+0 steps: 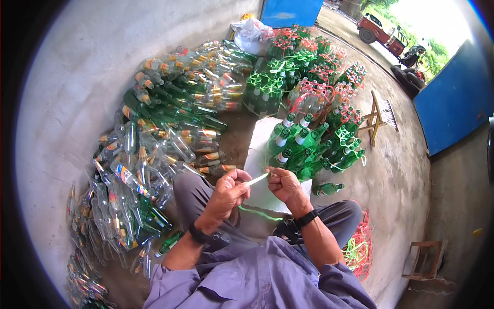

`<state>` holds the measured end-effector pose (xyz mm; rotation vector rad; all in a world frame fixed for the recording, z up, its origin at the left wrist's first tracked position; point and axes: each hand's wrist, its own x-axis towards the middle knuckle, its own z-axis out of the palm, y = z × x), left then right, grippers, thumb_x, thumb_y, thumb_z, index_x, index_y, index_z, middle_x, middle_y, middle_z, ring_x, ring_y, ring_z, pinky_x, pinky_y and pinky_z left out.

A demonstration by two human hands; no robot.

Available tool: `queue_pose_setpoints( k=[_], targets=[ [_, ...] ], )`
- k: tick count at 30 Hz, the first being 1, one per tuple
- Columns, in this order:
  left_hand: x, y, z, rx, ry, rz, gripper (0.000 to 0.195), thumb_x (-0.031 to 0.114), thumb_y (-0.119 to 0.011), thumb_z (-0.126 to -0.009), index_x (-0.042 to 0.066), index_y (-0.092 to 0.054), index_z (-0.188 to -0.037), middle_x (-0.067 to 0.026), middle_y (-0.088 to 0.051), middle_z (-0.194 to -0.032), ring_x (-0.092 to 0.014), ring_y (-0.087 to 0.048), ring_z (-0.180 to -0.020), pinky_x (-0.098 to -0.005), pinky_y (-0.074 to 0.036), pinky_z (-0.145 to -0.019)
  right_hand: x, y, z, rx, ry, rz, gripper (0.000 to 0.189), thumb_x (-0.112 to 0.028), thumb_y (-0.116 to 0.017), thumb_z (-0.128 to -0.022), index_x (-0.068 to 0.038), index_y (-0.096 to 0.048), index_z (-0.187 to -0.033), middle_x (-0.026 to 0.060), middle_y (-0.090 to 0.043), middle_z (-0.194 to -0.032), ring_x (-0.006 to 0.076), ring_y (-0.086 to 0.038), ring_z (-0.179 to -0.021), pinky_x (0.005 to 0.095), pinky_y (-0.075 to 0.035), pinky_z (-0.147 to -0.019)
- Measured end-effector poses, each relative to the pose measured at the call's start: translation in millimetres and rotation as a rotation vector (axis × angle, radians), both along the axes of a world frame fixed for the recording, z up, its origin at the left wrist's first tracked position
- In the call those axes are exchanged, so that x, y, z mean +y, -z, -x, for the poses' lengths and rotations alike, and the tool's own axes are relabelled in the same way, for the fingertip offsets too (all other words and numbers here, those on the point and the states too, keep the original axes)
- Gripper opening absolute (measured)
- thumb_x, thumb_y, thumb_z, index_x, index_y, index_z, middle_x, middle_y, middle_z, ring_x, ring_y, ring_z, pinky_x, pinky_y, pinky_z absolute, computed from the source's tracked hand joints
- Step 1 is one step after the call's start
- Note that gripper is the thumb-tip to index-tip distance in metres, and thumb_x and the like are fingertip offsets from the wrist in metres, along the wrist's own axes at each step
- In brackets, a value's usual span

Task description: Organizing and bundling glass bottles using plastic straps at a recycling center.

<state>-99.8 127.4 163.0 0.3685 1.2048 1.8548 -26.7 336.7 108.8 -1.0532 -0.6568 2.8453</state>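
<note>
My left hand (230,190) and my right hand (285,184) pinch a pale green plastic strap (257,179) between them, above a white board (254,162). The strap's tail hangs below my left hand and runs to the right, over the board's near edge. Just beyond my right hand, several green glass bottles (299,145) stand close together on the board, some leaning to the right. A thin strap seems to run around the cluster's lower part; its full path is hidden. A single green bottle (328,189) lies on the floor to the right of the board.
Loose clear and green bottles (181,96) lie heaped along the left wall. Bundles of upright bottles tied with red and green straps (308,65) stand at the back. A folding stool (376,116) is at the right. Tangled red and green straps (359,247) lie beside my right knee.
</note>
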Motion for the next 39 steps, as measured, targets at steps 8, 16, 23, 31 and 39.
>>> queue_pose_setpoints(
  k=[8, 16, 23, 31, 39],
  targets=[
    [-4, -5, -17, 0.036, 0.175, 0.051, 0.013, 0.008, -0.057, -0.094, 0.005, -0.053, -0.106, -0.0066, -0.064, -0.079, -0.005, -0.051, -0.052, -0.0173, -0.037, -0.045, 9, -50, 4, 0.119, -0.190, -0.165, 0.010, -0.007, -0.061, -0.091, 0.002, -0.058, -0.096, 0.0010, -0.055, -0.077, 0.0013, -0.035, -0.050, 0.0166, -0.025, -0.042],
    [12, -38, 8, -0.013, 0.215, -0.074, 0.011, 0.008, -0.057, -0.095, 0.004, -0.054, -0.105, -0.0088, -0.064, -0.083, -0.007, -0.053, -0.050, -0.0185, -0.039, -0.043, 32, -78, 6, 0.087, -0.370, -0.350, 0.012, -0.009, -0.055, -0.096, 0.001, -0.061, -0.095, 0.0016, -0.062, -0.082, -0.0018, -0.041, -0.051, 0.0130, -0.029, -0.039],
    [34, -50, 13, 0.081, 0.249, -0.098, 0.010, 0.007, -0.055, -0.095, 0.003, -0.056, -0.104, -0.0084, -0.063, -0.086, -0.008, -0.054, -0.053, -0.0197, -0.040, -0.044, 35, -79, 18, 0.095, -0.255, -0.186, 0.015, -0.005, -0.053, -0.092, 0.002, -0.060, -0.081, -0.0031, -0.050, -0.066, 0.0018, -0.037, -0.049, 0.0170, -0.026, -0.041],
    [43, -18, -12, 0.056, 0.371, 0.065, 0.015, 0.008, -0.054, -0.095, 0.004, -0.056, -0.109, -0.0047, -0.063, -0.084, -0.007, -0.056, -0.057, -0.0200, -0.042, -0.049, 29, -85, 21, 0.040, -0.221, -0.385, 0.010, -0.012, -0.063, -0.090, -0.004, -0.063, -0.097, 0.0053, -0.063, -0.091, 0.0025, -0.040, -0.052, 0.0161, -0.030, -0.041],
    [43, -1, 6, 0.108, 0.271, 0.087, 0.011, 0.014, -0.059, -0.091, 0.006, -0.062, -0.097, -0.0012, -0.063, -0.077, -0.005, -0.054, -0.057, -0.0196, -0.040, -0.050, 37, -90, 17, 0.116, -0.293, -0.385, 0.013, -0.012, -0.060, -0.094, -0.001, -0.061, -0.101, 0.0028, -0.062, -0.080, 0.0005, -0.039, -0.050, 0.0153, -0.029, -0.041]
  ],
)
